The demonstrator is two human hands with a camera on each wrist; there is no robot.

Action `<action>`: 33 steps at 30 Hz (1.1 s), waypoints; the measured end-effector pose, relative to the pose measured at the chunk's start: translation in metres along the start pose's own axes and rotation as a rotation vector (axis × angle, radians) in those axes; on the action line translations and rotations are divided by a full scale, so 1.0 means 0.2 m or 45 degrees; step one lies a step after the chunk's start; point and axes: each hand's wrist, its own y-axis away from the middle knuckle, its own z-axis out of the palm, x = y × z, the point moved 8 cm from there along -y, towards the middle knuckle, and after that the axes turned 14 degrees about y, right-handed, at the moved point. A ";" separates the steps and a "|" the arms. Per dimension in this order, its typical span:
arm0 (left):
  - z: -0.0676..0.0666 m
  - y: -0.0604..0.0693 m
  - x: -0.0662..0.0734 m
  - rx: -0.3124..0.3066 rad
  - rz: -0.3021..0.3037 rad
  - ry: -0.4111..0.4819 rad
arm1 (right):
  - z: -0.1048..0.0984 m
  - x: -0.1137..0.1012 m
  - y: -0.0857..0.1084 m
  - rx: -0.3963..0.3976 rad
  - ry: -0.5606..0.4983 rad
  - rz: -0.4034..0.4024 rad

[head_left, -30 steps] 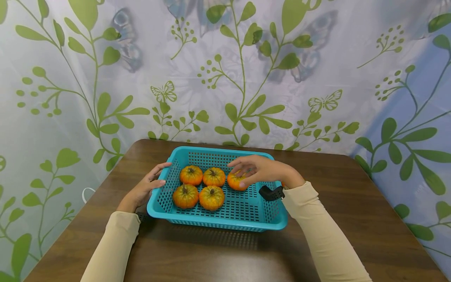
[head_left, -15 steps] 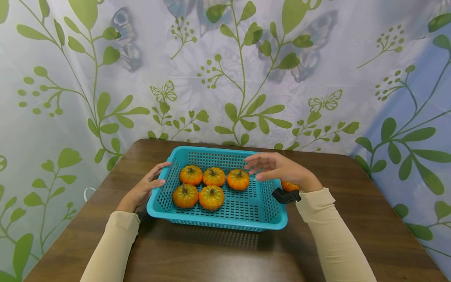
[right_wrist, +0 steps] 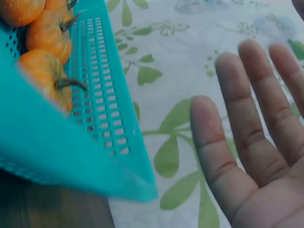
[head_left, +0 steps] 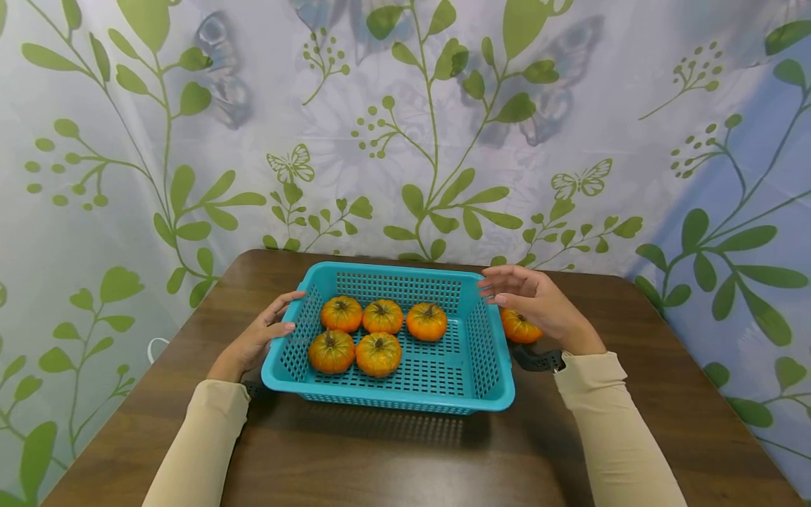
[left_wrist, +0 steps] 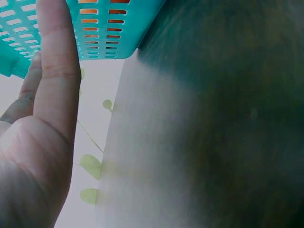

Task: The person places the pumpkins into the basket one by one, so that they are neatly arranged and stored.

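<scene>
Several small orange pumpkins (head_left: pixel 378 355) sit in a turquoise plastic basket (head_left: pixel 405 403), grouped toward its left and middle. My left hand (head_left: pixel 256 341) rests against the basket's left rim, with its fingertips and thumb touching the edge. In the left wrist view its fingers (left_wrist: pixel 58 71) look straight beside the perforated wall. Another pumpkin (head_left: pixel 518 327) lies on the table just right of the basket, partly hidden by my right hand. That right hand (head_left: pixel 541 303) hovers above the pumpkin near the basket's right rim, its fingers spread and nothing in them.
A dark wooden table (head_left: pixel 405 465) carries the basket. Behind it hangs a pale curtain (head_left: pixel 355 176) with green leaves and butterflies. A white loop (head_left: pixel 155 348) shows at the table's left edge. A black band (head_left: pixel 538 359) sits at my right wrist.
My right hand has moved rightward from over a pumpkin inside the basket to above the pumpkin outside it. The pumpkins and my left hand stay put.
</scene>
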 end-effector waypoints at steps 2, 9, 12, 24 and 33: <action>0.00 0.00 0.00 -0.006 0.004 0.003 | -0.03 0.02 0.02 0.052 -0.007 -0.013; -0.01 0.00 -0.01 -0.011 -0.002 0.022 | -0.12 0.08 0.10 0.213 -0.156 -0.108; -0.01 0.00 -0.01 -0.006 -0.005 0.015 | -0.15 0.12 0.14 0.321 -0.223 -0.152; -0.01 0.00 -0.01 0.000 -0.007 0.020 | -0.29 0.32 0.30 1.023 -0.333 -0.132; -0.01 0.00 -0.02 -0.016 -0.001 0.044 | -0.30 0.50 0.40 1.220 -0.267 0.122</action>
